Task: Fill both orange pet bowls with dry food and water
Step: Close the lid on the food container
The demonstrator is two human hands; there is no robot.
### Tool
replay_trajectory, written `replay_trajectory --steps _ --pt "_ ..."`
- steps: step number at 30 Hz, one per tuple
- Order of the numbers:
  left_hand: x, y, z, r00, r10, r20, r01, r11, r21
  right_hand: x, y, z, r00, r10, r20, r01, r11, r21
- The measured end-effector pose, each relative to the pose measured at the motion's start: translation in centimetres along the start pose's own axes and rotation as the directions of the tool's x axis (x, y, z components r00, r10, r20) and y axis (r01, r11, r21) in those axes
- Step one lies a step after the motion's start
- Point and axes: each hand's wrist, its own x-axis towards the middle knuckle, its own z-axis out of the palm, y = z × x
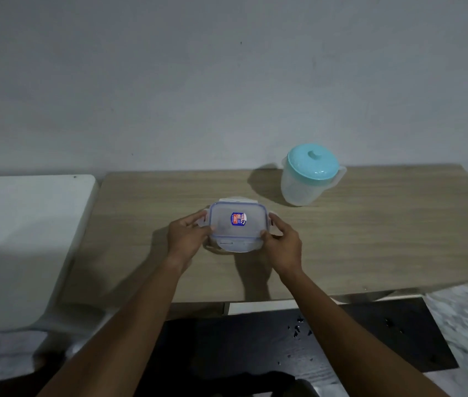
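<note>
We grip the box (pixel 237 224) at both short ends, left hand (pixel 188 239) and right hand (pixel 283 243) curled on its side clips, so its long axis runs palm to palm. The lid is still on. The jug (pixel 310 179) stands beyond the grip, nearer our right hand. No orange bowls show.

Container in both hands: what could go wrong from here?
The container, gripped at its ends by the left hand and right hand, has flaps that look flipped out: it might come open and spill. The pitcher stands behind on the table; a hasty reach could tip it.
</note>
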Motion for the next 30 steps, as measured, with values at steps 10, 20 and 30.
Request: replay_trajectory --steps 10,20,30 --pt "-1.7 -0.6 -0.7 0.999 -0.017 0.048 0.016 0.999 0.03 -1.3 1.4 0.5 0.986 0.121 0.118 -0.141 0.975 0.172" --pt "-1.7 0.2 -0.7 0.986 -0.159 0.055 0.151 0.981 0.118 -1.7 0.4 -0.1 0.976 0.13 0.173 -0.168 0.959 0.227" --pt "-1.9 0.2 -1.0 0.97 -0.216 0.111 0.213 0.976 0.039 -1.9 1.1 1.0 0.976 0.2 0.083 -0.217 0.908 0.358"
